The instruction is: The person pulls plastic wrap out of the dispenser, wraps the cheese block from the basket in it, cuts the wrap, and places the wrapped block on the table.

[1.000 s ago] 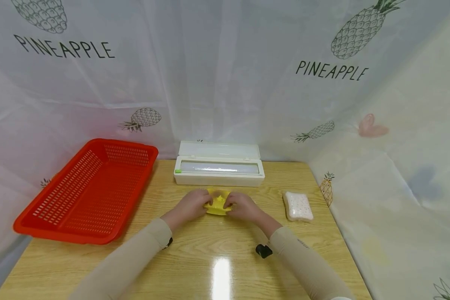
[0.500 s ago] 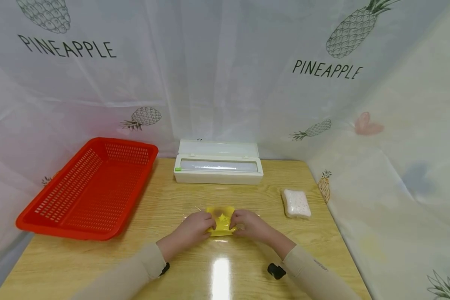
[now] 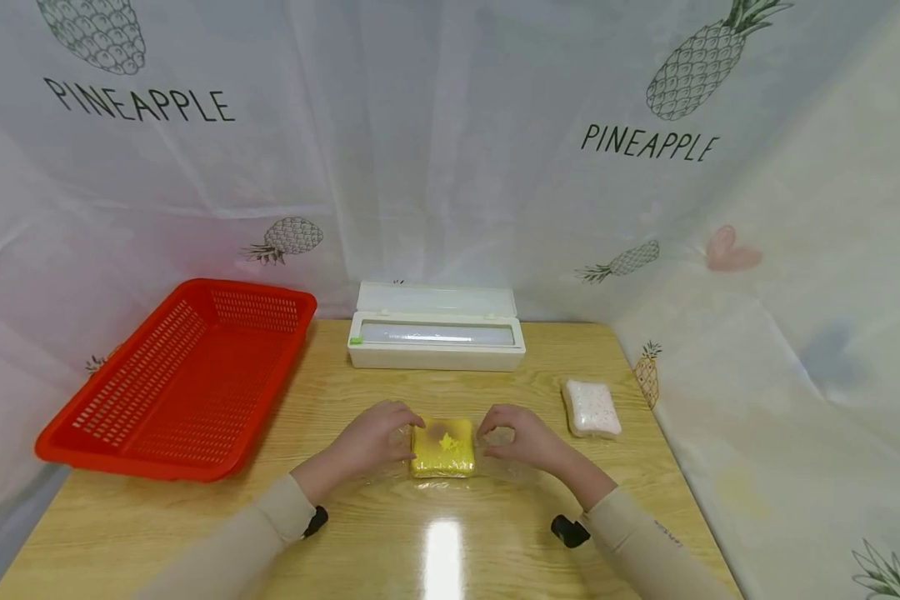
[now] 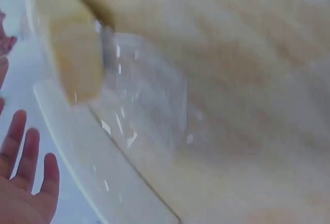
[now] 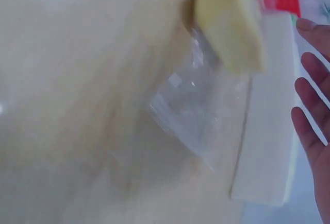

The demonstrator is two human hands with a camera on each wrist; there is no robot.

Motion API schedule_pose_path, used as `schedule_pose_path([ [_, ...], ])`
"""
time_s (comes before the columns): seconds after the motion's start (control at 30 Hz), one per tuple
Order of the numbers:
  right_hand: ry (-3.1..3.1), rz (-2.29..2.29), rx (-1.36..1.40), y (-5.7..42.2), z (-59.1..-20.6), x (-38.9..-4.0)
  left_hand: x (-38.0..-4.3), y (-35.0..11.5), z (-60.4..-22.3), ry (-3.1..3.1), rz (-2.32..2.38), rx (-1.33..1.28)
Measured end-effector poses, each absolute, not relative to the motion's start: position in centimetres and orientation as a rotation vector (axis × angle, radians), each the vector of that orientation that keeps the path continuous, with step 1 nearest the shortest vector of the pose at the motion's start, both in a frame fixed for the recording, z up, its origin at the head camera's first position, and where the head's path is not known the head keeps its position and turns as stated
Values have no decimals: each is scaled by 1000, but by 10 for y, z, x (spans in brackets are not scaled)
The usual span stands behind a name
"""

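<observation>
A yellow square block (image 3: 444, 448) with a leaf-shaped mark and a dark blotch lies on the table, in clear plastic wrap (image 3: 504, 467) that juts out on both sides. To its left is my left hand (image 3: 371, 442), fingers bent loosely toward the block's edge. My right hand (image 3: 523, 437) hovers mirrored at the right side. In the left wrist view, the fingers (image 4: 26, 157) are spread, with the wrap flap (image 4: 149, 90) lying apart from them. The right wrist view likewise shows loose, separated fingers (image 5: 312, 95) and a wrap flap (image 5: 188, 105). Neither hand appears to pinch anything.
Behind the hands stands a white plastic wrap dispenser (image 3: 437, 358), its lid raised and a roll inside. A red slotted basket (image 3: 217, 467) occupies the left of the table. On the right lies a pinkish-white speckled square block (image 3: 592, 408), apparently wrapped. Printed curtains surround the table.
The yellow block has come down the table toward me, away from the dispenser. Both hands have let go of it and moved apart to its sides.
</observation>
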State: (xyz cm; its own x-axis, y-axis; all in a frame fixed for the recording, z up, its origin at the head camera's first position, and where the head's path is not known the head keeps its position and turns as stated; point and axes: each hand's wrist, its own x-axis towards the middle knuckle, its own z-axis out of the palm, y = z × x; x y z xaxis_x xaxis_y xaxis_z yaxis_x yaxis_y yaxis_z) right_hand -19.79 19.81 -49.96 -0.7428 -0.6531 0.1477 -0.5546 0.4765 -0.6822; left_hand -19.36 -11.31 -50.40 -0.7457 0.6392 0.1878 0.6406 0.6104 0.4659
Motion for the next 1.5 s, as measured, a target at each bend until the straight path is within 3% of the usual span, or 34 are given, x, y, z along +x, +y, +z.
schedule_pose_path([
  [0.23, 2583, -1298, -754, 224, -499, -222, -230, -140, -510, -2940, -1046, -700],
  [0.4, 2420, -1440, -511, 247, -506, -226, -237, -160, -522, -3006, -1405, -428],
  [0.8, 2144, -1581, -275, 257, -533, -227, -237, -161, -520, -2929, -1834, -285],
  [1.17, 2045, -1662, -355, 255, -543, -222, -235, -163, -528, -2732, -2230, -203],
  [1.5, 2179, -1541, -440, 258, -548, -217, -224, -171, -532, -2923, -1712, -379],
])
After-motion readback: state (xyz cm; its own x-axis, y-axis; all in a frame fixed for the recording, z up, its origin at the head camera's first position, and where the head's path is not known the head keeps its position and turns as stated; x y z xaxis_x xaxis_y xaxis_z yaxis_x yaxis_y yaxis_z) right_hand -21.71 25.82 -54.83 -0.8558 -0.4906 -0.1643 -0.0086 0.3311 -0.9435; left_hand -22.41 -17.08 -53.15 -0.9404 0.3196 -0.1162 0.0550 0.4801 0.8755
